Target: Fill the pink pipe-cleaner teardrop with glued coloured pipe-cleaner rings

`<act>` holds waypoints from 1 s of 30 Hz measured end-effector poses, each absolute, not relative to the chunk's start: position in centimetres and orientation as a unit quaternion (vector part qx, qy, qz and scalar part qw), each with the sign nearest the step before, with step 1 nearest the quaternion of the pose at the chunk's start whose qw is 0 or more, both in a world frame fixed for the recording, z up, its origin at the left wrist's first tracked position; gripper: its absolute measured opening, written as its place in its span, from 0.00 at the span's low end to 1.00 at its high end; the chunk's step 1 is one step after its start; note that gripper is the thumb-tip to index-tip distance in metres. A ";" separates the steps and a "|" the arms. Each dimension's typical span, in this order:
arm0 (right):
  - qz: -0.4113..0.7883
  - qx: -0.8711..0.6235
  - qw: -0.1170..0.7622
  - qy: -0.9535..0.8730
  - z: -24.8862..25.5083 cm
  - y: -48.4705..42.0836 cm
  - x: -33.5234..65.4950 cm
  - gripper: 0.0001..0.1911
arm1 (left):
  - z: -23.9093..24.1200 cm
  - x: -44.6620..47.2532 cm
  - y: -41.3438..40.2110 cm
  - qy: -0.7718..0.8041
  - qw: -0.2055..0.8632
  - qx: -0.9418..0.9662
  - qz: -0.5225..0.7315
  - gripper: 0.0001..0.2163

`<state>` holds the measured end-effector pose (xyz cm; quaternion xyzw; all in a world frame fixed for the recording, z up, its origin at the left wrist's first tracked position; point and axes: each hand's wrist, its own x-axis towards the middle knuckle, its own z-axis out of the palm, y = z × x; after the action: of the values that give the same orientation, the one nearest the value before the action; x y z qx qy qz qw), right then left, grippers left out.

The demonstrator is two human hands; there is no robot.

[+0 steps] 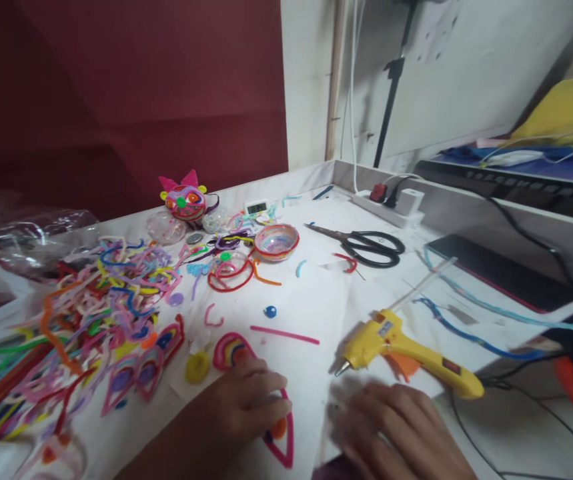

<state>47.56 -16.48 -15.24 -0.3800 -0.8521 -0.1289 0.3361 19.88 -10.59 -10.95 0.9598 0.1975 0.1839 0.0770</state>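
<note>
White tabletop (pixel 336 210) bears pink-edged craftwork (pixel 231 349) under the left hand (pixel 251 395)

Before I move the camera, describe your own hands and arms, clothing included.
Both are bare human hands: left hand and right hand, the latter motion-blurred. No gloves show, and I can make out no rings. The left forearm shows no sleeve, watch or bracelet within the frame.

maroon panel (pixel 166 87) | digital display (pixel 255 208) | power strip (pixel 385 213) (white adapter (pixel 409 201) attached)
</note>
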 end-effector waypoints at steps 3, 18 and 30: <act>-0.158 -0.439 0.342 -0.816 -15.5 -15.9 50.0 0.13 | -11.0 19.8 -10.5 0.194 0.074 0.961 0.185 0.09; -0.187 -0.482 0.349 -0.782 -14.6 -13.5 52.3 0.11 | -12.5 19.9 -10.2 0.186 0.054 0.953 0.231 0.13; -0.190 -0.449 0.354 -0.798 -15.0 -14.9 51.1 0.13 | -11.4 19.9 -10.6 0.193 0.061 0.958 0.205 0.11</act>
<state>51.07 -14.91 -15.00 -0.4490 -0.7980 -0.1905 0.3540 19.93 -10.57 -11.43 0.9577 0.1931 0.2045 0.0610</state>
